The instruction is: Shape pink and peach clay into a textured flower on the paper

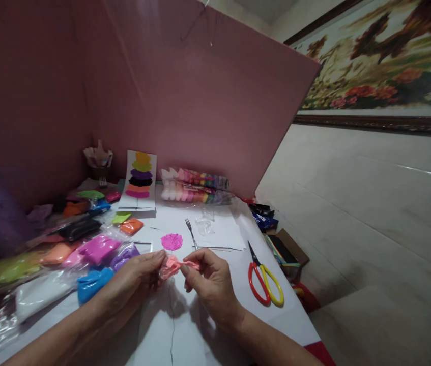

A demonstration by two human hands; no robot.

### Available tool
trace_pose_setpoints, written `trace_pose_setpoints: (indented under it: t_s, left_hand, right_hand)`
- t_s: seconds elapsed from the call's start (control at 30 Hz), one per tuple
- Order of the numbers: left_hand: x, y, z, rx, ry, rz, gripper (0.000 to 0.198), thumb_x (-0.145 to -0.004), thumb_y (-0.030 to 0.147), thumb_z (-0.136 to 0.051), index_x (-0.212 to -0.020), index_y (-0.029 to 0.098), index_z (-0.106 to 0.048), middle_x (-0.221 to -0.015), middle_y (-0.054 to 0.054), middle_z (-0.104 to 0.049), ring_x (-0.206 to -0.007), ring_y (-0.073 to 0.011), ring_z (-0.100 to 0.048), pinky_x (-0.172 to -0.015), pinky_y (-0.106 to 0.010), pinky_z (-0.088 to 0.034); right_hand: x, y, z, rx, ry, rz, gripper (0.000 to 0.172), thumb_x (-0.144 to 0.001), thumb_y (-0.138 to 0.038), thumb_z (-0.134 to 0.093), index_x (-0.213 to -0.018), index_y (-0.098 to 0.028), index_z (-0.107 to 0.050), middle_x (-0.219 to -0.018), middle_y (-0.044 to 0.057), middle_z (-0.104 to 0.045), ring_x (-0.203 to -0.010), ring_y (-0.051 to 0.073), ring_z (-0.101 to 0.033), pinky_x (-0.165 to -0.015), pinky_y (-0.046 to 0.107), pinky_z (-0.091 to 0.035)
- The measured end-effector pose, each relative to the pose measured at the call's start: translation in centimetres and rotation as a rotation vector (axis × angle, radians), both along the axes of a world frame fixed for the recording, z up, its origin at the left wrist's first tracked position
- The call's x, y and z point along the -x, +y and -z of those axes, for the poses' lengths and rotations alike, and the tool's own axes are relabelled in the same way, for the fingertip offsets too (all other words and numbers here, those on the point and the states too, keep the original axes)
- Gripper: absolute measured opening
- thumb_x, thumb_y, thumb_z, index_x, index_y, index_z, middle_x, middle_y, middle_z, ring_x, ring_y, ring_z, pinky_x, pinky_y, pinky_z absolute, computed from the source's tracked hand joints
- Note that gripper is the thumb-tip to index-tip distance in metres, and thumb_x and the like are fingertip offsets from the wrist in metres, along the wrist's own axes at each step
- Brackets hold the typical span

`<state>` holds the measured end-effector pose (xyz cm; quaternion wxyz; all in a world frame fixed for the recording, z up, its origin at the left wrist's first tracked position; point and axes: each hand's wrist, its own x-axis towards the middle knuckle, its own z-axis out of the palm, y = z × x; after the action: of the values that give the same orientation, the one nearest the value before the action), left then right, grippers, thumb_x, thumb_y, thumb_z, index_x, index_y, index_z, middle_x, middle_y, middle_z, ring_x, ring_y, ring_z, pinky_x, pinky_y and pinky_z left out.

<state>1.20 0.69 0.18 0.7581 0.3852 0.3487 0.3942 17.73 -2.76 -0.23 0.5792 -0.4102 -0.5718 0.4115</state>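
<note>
**A:** So, what holds what on that bench [184, 325]?

**B:** Clear bags lie along its left edge, one colour of clay in each: a magenta bag [98, 249], a blue bag [93, 282], an orange bag [57, 252] and a white bag [41, 292]. At the far edge lies a long pack of clay sticks [194, 185] in many colours.

**A:** And the pink clay [171, 265]?

**B:** It is near the front edge, between both hands. The left hand [135, 279] has its grip pinching the left end, and the right hand [209, 279] pinches the right end with thumb and forefinger.

**A:** How do the hands sit?

**B:** Both forearms come in from the front edge and converge. The left fingers point rightward, and the right hand's spare fingers are curled.

**A:** Anything close by?

**B:** A magenta clay disc [171, 241] lies just beyond the pink clay with a fork [191, 233] beside it. The scissors [263, 282] lie toward the right edge.
</note>
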Motion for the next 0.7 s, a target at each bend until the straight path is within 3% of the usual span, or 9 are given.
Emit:
trace_pose_setpoints:
  t_s: [0.1, 0.3, 0.5, 0.57, 0.7]
  left_hand:
    - [0.1, 0.1, 0.0, 0.003, -0.012, 0.002, 0.03, -0.081, 0.042, -0.068, -0.069, 0.015, -0.067, -0.065, -0.002, -0.059, -0.058, -0.0119, -0.047, -0.055, -0.023, -0.037]
    - [0.3, -0.3, -0.6, 0.038, -0.07, 0.015, 0.027, -0.082, 0.041, -0.067, -0.071, 0.017, -0.066, -0.066, 0.0, -0.058, -0.061, -0.012, -0.049, -0.058, -0.022, -0.038]
    - [0.0, -0.5, -1.2, -0.003, -0.064, 0.046, 0.031, -0.084, 0.043, -0.065, -0.071, 0.015, -0.071, -0.072, -0.004, -0.061, -0.069, -0.0151, -0.051, -0.062, -0.024, -0.041]
    - [-0.1, -0.6, -1.5, -0.018, -0.04, 0.055, 0.027, -0.079, 0.04, -0.07, -0.072, 0.015, -0.072, -0.072, -0.005, -0.062, -0.069, -0.0151, -0.051, -0.063, -0.025, -0.041]
    - [-0.1, -0.9, -2.3, -0.015, 0.022, 0.104, 0.019, -0.058, 0.027, -0.086, -0.067, 0.015, -0.073, -0.071, -0.004, -0.064, -0.069, -0.0153, -0.053, -0.067, -0.025, -0.042]
  right_hand:
    - [-0.1, 0.0, 0.0, -0.009, 0.009, -0.024, 0.012, -0.081, -0.026, -0.068, -0.083, -0.017, -0.062, -0.066, -0.003, -0.056, -0.051, 0.009, -0.053, -0.049, 0.022, -0.045]
    - [-0.1, -0.6, -0.6, -0.278, -0.314, -0.007, 0.005, -0.079, -0.017, -0.067, -0.084, -0.017, -0.067, -0.071, 0.0, -0.059, -0.064, 0.012, -0.054, -0.06, 0.024, -0.045]
    - [-0.3, -0.3, 0.2, -0.245, -0.281, 0.073, 0.007, -0.086, -0.021, -0.06, -0.092, -0.019, -0.059, -0.065, -0.003, -0.055, -0.054, 0.011, -0.052, -0.055, 0.024, -0.045]
    - [-0.3, -0.3, 0.3, -0.244, -0.281, 0.07, 0.006, -0.087, -0.023, -0.06, -0.092, -0.019, -0.058, -0.065, -0.003, -0.055, -0.053, 0.011, -0.053, -0.053, 0.024, -0.046]
    - [-0.3, -0.4, 0.0, -0.226, -0.238, 0.048, 0.005, -0.089, -0.025, -0.058, -0.089, -0.02, -0.056, -0.065, -0.002, -0.055, -0.051, 0.01, -0.053, -0.05, 0.023, -0.046]
